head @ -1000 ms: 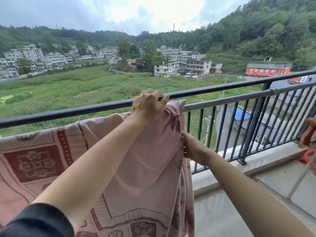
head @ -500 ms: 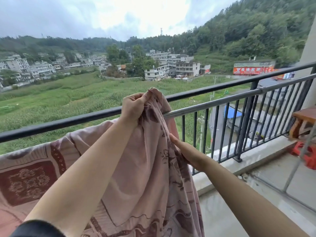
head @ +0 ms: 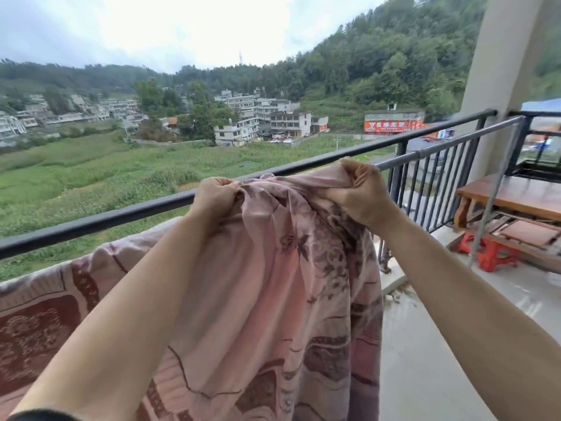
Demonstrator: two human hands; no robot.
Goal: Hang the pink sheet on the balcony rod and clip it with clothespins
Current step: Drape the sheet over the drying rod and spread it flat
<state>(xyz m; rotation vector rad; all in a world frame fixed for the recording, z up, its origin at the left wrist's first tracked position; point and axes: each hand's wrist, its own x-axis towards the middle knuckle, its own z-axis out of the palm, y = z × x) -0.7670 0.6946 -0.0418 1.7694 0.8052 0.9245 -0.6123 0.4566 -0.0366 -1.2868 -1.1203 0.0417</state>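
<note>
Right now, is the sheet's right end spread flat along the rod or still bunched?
Bunched. The pink sheet gathers into folds between the left hand and right hand at the rod.

pink patterned sheet (head: 273,268) bunched, draped over grey balcony rod (head: 449,145)

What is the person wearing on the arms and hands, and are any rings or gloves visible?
Both forearms are bare. The left hand and right hand show no gloves or rings. A dark sleeve cuff shows at the bottom left, on the left arm.
</note>
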